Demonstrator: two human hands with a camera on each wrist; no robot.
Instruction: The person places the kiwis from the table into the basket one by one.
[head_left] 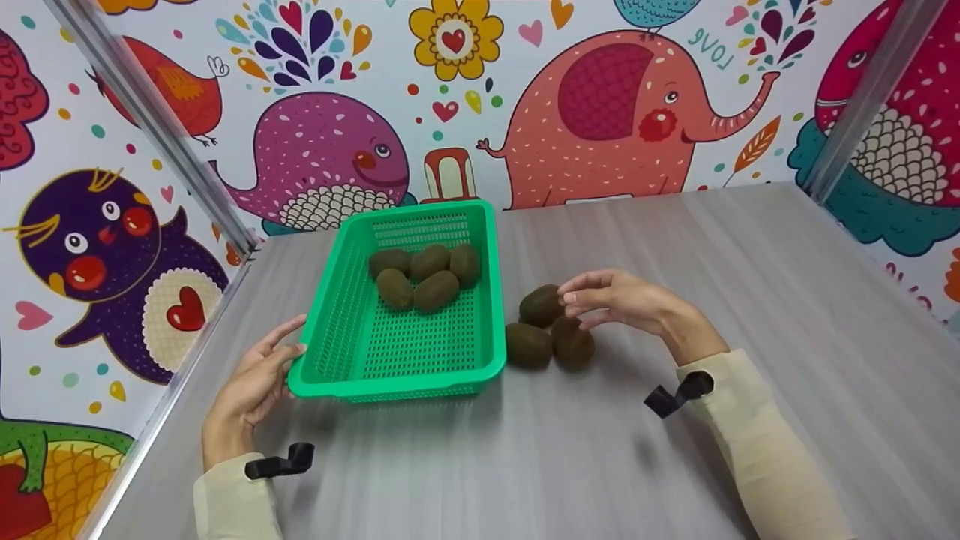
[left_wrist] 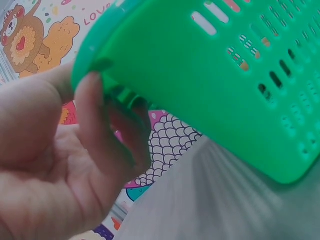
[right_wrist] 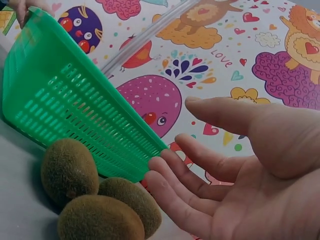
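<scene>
A green plastic basket (head_left: 420, 386) stands on the table with several brown kiwis (head_left: 436, 291) lying in its far half. At its near left corner my left hand (head_left: 251, 375) grips the rim; the left wrist view has the fingers (left_wrist: 92, 95) bent around the edge. Three more kiwis (head_left: 529, 345) sit close together just right of the basket. Over them is my right hand (head_left: 619, 300), holding nothing. In the right wrist view its fingers and thumb are spread apart, beside the three kiwis (right_wrist: 100, 220).
Both sleeves carry a black wrist mount (head_left: 679, 394). A grey wood-grain table (head_left: 570, 465) lies beneath everything. Walls with cartoon animals (head_left: 600, 127) rise behind and at the sides, with metal posts (head_left: 161, 127) in the corners.
</scene>
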